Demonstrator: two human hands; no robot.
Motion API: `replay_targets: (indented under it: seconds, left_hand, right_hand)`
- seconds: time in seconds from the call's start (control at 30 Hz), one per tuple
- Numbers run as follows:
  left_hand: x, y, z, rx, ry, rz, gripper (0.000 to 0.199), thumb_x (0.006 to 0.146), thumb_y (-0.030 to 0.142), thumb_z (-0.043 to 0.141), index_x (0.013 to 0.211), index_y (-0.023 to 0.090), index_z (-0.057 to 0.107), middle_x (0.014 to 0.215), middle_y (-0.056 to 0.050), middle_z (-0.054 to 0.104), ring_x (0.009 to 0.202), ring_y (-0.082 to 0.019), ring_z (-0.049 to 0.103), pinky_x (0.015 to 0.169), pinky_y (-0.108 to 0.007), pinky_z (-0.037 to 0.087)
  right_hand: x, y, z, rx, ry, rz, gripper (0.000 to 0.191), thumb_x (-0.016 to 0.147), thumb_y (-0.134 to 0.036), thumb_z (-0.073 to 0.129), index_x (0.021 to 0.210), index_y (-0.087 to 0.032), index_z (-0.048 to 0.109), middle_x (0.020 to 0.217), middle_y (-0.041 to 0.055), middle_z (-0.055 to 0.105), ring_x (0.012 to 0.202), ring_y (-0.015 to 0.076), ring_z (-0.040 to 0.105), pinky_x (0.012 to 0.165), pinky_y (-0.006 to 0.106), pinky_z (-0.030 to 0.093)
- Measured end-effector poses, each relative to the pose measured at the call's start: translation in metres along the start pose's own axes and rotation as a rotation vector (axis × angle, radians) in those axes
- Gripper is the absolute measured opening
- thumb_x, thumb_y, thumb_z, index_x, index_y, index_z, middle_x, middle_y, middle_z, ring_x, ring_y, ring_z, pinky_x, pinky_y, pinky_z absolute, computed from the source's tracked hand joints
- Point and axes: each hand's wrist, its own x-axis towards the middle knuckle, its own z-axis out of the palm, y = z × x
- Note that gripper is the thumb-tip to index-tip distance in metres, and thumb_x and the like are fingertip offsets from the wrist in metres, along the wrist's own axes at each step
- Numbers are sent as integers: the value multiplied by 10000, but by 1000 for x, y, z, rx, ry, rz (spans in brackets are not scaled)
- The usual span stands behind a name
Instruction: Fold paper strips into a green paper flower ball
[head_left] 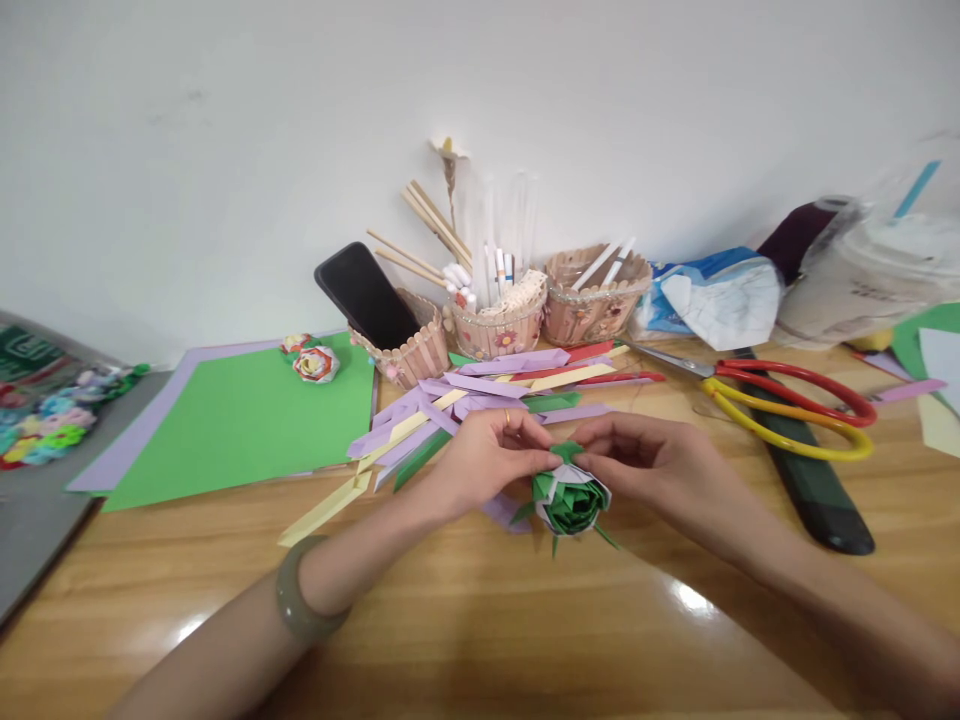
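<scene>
Both my hands meet at a folded paper flower (574, 500), green with white edges, held a little above the wooden table. My left hand (491, 455) pinches its upper left side between thumb and fingers. From the other side, my right hand (645, 455) is closed on its upper right. A small green piece (566, 452) shows between the fingertips. Narrow green points stick out below the flower. Behind the hands lies a loose pile of folded paper strips (480, 390) in purple, yellow, green and red.
Scissors (787, 400) with red and yellow handles lie across a black ruler-like bar (817, 490) on the right. Craft-stick baskets (596, 300) line the wall, one holding a phone (367, 295). Green paper sheets (247, 430) carry small paper flowers (315, 362). A drink cup (877, 270) stands far right.
</scene>
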Motion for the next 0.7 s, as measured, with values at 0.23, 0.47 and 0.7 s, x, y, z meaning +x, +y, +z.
replay_targets:
  seconds: [0.23,0.47,0.7]
  left_hand:
    - [-2,-1,2,177,102,-25,181,587,208,673,592,156,500,519,37,535,461,-83,490,444,-212,379]
    - [-7,11,1,99,4,66,179,694,284,630,799,165,548,741,4,584,665,-101,538,584,-219,410]
    - [-7,10,0,50,-327,0,434,653,332,695,1049,200,579,1014,-57,612,957,-192,556,797,-307,425]
  right_hand:
    - [-4,-2,4,-186,42,-82,168,785,-305,561,726,-165,634,675,28,663,606,150,584,550,254,446]
    - [-9,-4,0,-348,178,-367,84,802,-194,523,760,-210,593,707,9,651,632,143,588,574,250,459]
    - [-11,-2,-5,-382,230,-579,146,794,-125,525,761,-259,574,754,23,673,697,176,634,622,307,490]
